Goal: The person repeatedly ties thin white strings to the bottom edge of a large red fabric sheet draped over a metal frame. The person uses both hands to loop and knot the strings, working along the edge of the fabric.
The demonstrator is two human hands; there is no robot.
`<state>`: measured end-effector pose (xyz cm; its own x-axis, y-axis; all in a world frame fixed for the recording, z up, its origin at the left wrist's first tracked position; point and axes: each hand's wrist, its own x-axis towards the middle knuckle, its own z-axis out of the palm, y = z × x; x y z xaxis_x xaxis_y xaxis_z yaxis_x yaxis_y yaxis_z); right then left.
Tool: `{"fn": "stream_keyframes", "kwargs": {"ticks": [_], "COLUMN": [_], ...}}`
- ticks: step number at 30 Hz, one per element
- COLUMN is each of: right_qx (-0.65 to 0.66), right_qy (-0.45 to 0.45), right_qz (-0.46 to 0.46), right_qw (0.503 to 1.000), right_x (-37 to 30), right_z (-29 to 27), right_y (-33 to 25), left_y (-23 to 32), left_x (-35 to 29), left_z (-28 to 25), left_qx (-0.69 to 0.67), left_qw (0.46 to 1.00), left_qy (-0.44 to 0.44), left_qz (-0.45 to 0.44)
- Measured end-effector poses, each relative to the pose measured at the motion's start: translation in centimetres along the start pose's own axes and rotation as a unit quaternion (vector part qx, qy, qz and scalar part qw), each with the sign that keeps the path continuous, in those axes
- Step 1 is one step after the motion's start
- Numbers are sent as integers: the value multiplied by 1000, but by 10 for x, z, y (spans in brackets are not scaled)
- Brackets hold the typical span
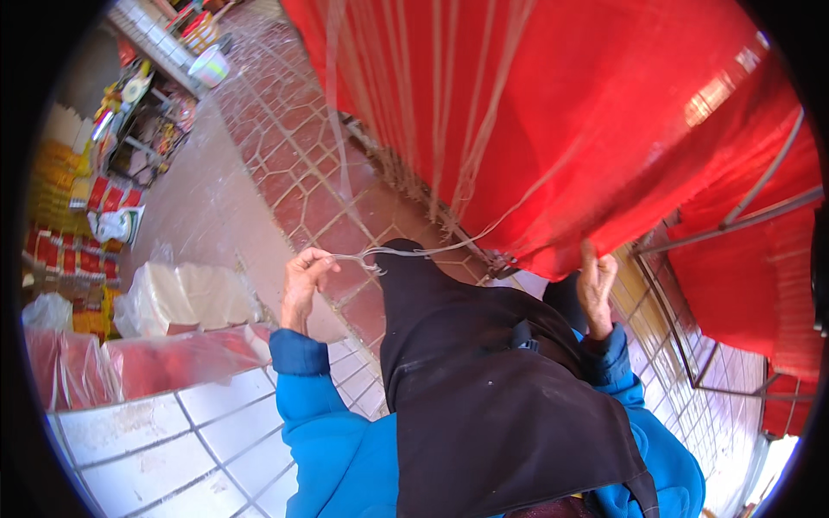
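Note:
My left hand (306, 278) is closed in a pinch on pale thin strings (351, 258), whose loose ends dangle just beside the fingertips. From there a strand curves right and rises across a large red cloth (553, 112). More pale strings (445, 95) hang down in front of this cloth. At the cloth's lower edge is my right hand (596, 289), its fingers stretched upward and apart, close against the fabric; whether they touch it is hard to tell. Between my arms lies a dark apron (509, 406) over blue sleeves.
White tiled surface (207, 432) at lower left, with plastic-wrapped packs (186, 298) along it. Stacked packaged goods (69, 250) stand farther left. A pale bucket (209, 66) sits on the far floor. Metal bars (734, 224) frame the red cloth at right. Reddish patterned tiles (302, 173) cover the ground.

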<state>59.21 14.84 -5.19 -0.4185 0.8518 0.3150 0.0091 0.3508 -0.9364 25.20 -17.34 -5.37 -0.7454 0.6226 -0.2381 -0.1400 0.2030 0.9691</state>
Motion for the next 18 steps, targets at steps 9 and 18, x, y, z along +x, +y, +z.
{"fn": "stream_keyframes", "kwargs": {"ticks": [9, 18], "right_qx": [-51, -71], "right_qy": [-117, -334], "right_qz": [92, -26], "right_qw": [988, 939], "right_x": [1, 1], "right_z": [4, 5], "right_y": [-24, -88], "left_y": [58, 90], "left_x": [-31, -50], "left_z": [125, 159], "left_qx": [-136, -178], "left_qw": [970, 943], "left_qy": [-184, -243], "left_qz": [78, 143]}}
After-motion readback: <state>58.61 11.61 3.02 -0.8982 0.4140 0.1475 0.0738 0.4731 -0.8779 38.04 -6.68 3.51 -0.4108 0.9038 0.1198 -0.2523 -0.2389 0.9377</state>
